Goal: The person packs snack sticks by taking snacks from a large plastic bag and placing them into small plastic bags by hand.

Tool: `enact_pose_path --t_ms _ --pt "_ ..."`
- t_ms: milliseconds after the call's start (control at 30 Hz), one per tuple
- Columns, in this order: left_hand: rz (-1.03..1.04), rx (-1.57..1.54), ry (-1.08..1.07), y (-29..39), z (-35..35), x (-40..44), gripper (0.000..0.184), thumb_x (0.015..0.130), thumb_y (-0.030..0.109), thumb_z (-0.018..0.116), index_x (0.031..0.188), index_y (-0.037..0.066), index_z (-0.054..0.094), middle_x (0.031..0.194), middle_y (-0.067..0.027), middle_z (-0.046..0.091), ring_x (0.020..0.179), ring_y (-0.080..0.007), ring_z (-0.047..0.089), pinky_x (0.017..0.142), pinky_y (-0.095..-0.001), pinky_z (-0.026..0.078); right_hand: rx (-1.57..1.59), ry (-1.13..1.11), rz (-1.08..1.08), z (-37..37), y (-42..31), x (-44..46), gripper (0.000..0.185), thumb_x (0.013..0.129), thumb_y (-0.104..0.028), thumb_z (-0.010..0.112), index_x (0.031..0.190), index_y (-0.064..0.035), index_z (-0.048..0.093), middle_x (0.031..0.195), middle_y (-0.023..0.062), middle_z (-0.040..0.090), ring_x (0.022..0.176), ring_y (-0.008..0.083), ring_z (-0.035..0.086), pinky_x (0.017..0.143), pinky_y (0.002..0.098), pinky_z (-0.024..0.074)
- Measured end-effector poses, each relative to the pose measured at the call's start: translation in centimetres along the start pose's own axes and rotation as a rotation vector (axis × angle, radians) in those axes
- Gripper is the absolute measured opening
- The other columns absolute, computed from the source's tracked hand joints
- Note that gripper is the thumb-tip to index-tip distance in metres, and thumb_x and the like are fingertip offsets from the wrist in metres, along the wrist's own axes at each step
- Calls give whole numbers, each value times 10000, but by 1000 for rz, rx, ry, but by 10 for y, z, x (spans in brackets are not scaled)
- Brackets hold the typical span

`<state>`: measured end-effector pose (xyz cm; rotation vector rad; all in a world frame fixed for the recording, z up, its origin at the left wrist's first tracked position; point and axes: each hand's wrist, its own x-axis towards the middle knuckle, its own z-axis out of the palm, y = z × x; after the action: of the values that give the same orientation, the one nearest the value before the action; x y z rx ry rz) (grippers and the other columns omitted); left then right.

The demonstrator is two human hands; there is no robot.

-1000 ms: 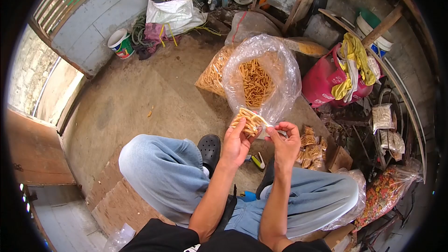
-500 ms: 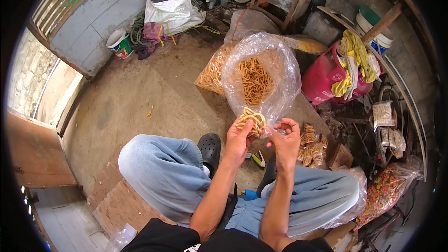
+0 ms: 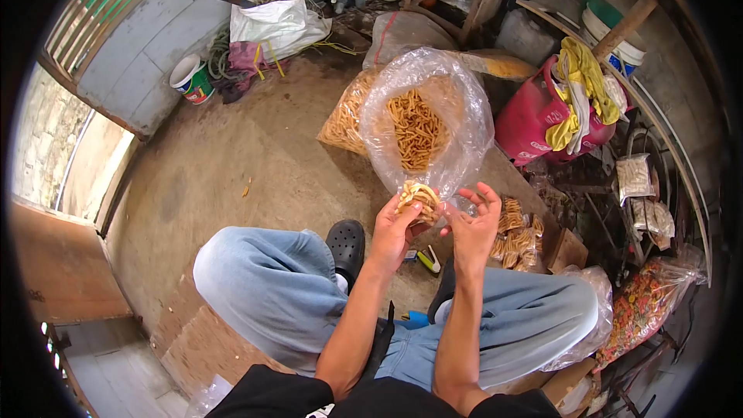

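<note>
A small clear plastic bag of stick-shaped snacks (image 3: 419,197) sits in my left hand (image 3: 389,234), whose fingers and thumb are closed around it. On its right side, the thumb and index finger of my right hand (image 3: 474,234) pinch the loose plastic end, while the other fingers are raised and apart. Just beyond both hands stands a large open clear bag (image 3: 472,128) with many brown snack sticks (image 3: 418,130) inside. Several filled small packets (image 3: 517,241) lie on the floor to the right of my right hand. A green-handled stapler-like tool (image 3: 428,261) lies below, between my feet.
Another filled snack bag (image 3: 344,120) leans behind the large one. Right of it are a red tub (image 3: 530,120) draped with yellow cloth and a bag of colourful pieces (image 3: 646,306). A small bucket (image 3: 191,79) and a white sack (image 3: 279,27) stand by the wall.
My right hand's outer fingers have lifted and spread a little, and the small bag's end is drawn in closer. The view has shifted slightly.
</note>
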<state>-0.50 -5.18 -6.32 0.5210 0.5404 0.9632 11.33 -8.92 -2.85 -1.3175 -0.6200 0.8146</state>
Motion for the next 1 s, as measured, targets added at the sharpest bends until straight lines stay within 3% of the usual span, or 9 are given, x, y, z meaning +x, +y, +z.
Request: enact_pose_path --t_ms 133,333,400,500,733,933,1000 --pt "-28 -35 -6 -3 -2 1 331 932 113 488 1254 39 463 1260 -131 546 1048 -205 601 847 -345 542 27 116 -32 5 1 1 643 752 73 690 1276 -12 328 1186 157 469 785 189 658 491 199 504" --pt "9 -245 53 3 -4 1 361 937 113 471 1287 53 410 1288 -145 509 1065 -226 594 855 -356 553 101 -126 38 -1 -5 1 622 752 62 698 1299 -4 410 1209 142 497 920 165 610 655 219 527" --pt "13 -251 41 4 -5 2 365 936 113 469 1289 51 399 1294 -153 499 1068 -234 592 857 -356 557 -167 -97 -93 -3 -1 2 589 733 44 728 1265 -11 481 1172 112 540 932 127 559 708 215 501" --pt "5 -244 17 6 -3 1 372 931 114 478 1288 49 399 1286 -157 501 1073 -240 589 844 -351 565 -235 -122 -49 -7 -2 3 526 723 23 747 1205 -12 541 1137 87 575 877 104 532 713 210 479" --pt "-30 -193 -37 8 -3 0 369 918 95 484 1276 36 418 1179 -143 569 980 -228 636 813 -353 578 -11 -188 3 -8 6 5 469 745 33 724 1184 -19 568 1092 60 605 932 105 548 779 227 469" --pt "-98 -136 -62 4 -7 -1 379 907 76 487 1277 19 429 1079 -103 617 943 -193 647 796 -346 579 -71 -174 5 -14 22 8 289 786 32 686 1070 0 636 1014 70 636 960 122 574 808 238 466" --pt "-75 -109 -43 4 -6 -1 363 936 142 469 1277 24 433 1093 -103 613 954 -198 641 800 -347 573 -25 -140 42 -11 21 7 226 797 17 684 1021 4 657 988 67 646 920 113 584 792 229 462"
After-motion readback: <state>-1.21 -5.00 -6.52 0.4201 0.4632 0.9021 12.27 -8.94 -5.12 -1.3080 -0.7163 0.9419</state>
